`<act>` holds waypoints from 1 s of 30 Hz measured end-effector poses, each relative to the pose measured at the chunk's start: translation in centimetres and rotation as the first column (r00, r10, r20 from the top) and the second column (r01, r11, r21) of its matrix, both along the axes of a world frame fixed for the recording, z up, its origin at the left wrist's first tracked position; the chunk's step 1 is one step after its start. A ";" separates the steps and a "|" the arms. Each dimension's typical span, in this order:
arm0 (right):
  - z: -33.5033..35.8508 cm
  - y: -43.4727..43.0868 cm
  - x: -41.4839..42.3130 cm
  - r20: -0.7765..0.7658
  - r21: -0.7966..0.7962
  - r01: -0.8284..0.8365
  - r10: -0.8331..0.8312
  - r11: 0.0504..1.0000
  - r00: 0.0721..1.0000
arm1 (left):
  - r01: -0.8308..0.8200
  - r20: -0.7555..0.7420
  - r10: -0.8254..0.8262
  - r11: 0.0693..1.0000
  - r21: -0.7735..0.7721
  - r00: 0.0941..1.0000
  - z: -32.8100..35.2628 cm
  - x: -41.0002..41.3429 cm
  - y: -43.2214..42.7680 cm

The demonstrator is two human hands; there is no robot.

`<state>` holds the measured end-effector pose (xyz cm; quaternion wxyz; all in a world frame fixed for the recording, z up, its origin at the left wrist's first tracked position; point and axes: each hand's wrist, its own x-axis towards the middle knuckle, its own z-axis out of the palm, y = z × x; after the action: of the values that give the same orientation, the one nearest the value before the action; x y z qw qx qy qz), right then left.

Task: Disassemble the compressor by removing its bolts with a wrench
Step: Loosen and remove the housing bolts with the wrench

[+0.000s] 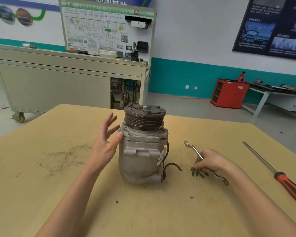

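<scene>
A grey metal compressor [140, 156] stands upright in the middle of the wooden table [58, 194], its dark pulley on top. My left hand [106, 141] is beside its left flank with fingers spread, the thumb touching the housing's upper edge. To the right of the compressor lies a silver wrench [193, 150] on the table. My right hand [214, 161] covers the wrench's middle with fingers curled around it. Several loose bolts [197, 172] lie in a row just under my right fingertips. A black wire curls out from the compressor's lower right.
A long screwdriver [270, 170] with a red and black handle lies diagonally at the table's right edge. Behind the table stand a beige wheeled training bench [58, 79] with a diagram board, a red cabinet [229, 93] and a side bench with parts.
</scene>
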<state>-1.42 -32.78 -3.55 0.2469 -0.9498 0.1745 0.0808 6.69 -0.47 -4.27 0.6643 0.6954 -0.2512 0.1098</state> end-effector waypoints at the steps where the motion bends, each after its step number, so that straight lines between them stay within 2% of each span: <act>1: -0.2 0.1 0.0 -0.015 -0.003 -0.009 0.009 1.000 1.000 | 0.001 -0.009 -0.001 1.000 -0.003 1.000 0.1 -0.3 -0.1; 4: 0.1 0.4 -0.5 0.032 0.040 0.024 -0.025 0.999 0.999 | 0.008 -0.027 -0.008 1.000 -0.012 1.000 0.6 -1.3 -0.2; 7: 2.4 1.2 -1.7 0.256 0.315 0.098 -0.183 0.944 0.949 | 0.042 -0.078 -0.037 0.997 0.058 0.996 1.1 -2.3 -0.2; 9: 4.7 2.7 -2.8 0.380 0.567 0.017 -0.280 0.823 0.881 | 0.040 -0.089 -0.029 0.991 0.126 0.996 1.4 -2.9 -0.7; 11: 6.7 4.8 -3.9 0.545 0.655 -0.141 -0.334 0.743 0.769 | 0.013 -0.079 -0.001 0.989 0.149 0.997 1.3 -3.2 -1.3; 13: 8.3 7.3 -4.9 0.741 0.549 -0.271 -0.311 0.791 0.595 | -0.011 -0.081 0.021 0.991 0.131 0.997 1.2 -3.3 -1.6; 15: 9.4 10.4 -5.3 0.904 0.320 -0.339 -0.179 0.885 0.387 | -0.020 -0.078 0.028 0.994 0.107 0.997 1.0 -3.3 -1.6; 17: 9.8 13.3 -5.1 0.978 -0.040 -0.284 0.096 0.958 0.184 | -0.022 -0.078 0.028 0.997 0.075 0.997 0.8 -3.3 -1.7; 19: 9.1 15.6 -4.5 0.912 -0.392 -0.130 0.403 0.911 0.074 | -0.024 -0.078 0.027 0.999 0.035 0.997 0.5 -3.4 -1.8; 20: 8.6 16.4 -4.3 0.859 -0.504 -0.064 0.508 0.861 0.062 | -0.023 -0.077 0.024 1.000 0.017 0.997 0.5 -3.4 -1.9; 22: 7.9 17.3 -4.0 0.779 -0.625 0.014 0.623 0.780 0.077 | -0.024 -0.066 0.024 1.000 0.000 0.998 0.5 -3.5 -2.0; 30: 6.3 19.5 -3.5 0.657 -0.747 0.228 0.746 0.625 0.106 | -0.033 -0.104 0.027 0.998 -0.056 0.994 0.1 -3.3 -2.3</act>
<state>-4.95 -13.30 2.76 -0.1113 -0.7870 -0.2079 -0.5700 3.37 -2.74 -4.18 0.6946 0.6842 -0.2027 0.0909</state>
